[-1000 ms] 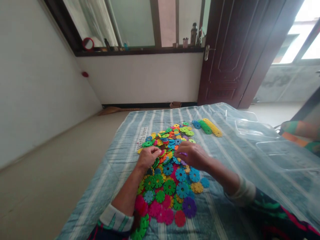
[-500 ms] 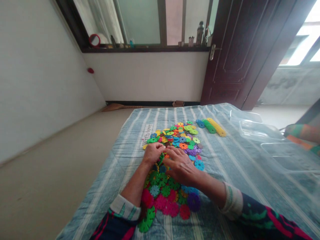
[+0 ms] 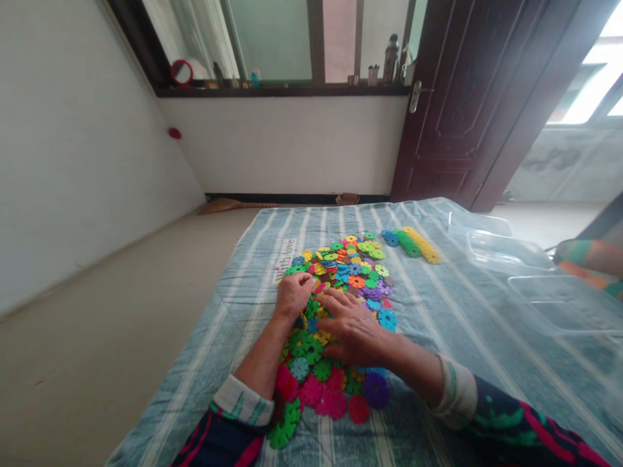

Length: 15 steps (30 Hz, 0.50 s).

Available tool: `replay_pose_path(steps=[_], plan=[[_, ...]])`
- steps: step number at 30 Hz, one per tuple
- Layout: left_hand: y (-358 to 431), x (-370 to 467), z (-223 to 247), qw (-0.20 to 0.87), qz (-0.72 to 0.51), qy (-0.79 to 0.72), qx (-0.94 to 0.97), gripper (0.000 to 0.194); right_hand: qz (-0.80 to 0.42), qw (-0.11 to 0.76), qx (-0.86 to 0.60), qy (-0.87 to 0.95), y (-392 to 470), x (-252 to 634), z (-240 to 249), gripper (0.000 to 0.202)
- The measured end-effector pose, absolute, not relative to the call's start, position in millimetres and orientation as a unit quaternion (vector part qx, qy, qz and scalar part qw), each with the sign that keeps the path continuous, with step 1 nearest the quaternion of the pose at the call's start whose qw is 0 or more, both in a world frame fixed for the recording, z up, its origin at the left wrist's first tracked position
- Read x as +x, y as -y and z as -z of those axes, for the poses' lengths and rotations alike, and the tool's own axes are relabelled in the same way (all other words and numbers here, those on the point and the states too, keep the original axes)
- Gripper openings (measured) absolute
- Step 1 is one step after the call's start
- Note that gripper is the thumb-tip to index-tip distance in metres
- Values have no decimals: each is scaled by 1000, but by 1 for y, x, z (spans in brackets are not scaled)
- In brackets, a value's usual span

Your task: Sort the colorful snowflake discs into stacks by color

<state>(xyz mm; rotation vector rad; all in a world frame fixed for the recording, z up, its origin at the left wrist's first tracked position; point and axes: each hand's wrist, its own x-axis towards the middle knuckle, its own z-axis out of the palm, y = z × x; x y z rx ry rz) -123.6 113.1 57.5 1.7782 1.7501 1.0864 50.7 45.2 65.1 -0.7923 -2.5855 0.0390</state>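
A long pile of colourful notched plastic discs (image 3: 357, 281) lies on the striped cloth, running from its far part toward my body. My left hand (image 3: 294, 295) is at the pile's left side, thumb and fingertips pinched together; whatever may be between them is too small to make out. Over the middle of the pile rests my right hand (image 3: 353, 327), palm down with its fingers spread and the tips among the discs. Nearer to me are pink discs (image 3: 311, 389), a purple disc (image 3: 376, 389) and a green one (image 3: 285, 425).
Beyond the pile, at its right, lie a yellow row of discs (image 3: 421, 245), a green row (image 3: 407, 243) and some blue discs (image 3: 389, 238). Clear plastic containers (image 3: 509, 251) stand on the striped cloth (image 3: 452, 311) at the right.
My hands have moved slightly apart, the left one a little up and left. The right fingers are more spread, and more discs show between the hands.
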Motion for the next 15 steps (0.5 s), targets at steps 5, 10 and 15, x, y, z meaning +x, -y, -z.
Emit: replay_pose_path(steps=[5, 10, 15], plan=[[-115, -124, -56, 192, -392, -627, 645, 24, 15, 222, -293, 930, -47, 46, -62, 31], [-118, -125, -55, 185, -388, -626, 650, 24, 92, 231, -254, 935, -49, 42, -61, 13], [-117, -124, -55, 192, -379, -627, 652, 25, 135, 247, -224, 933, -53, 42, -60, 19]])
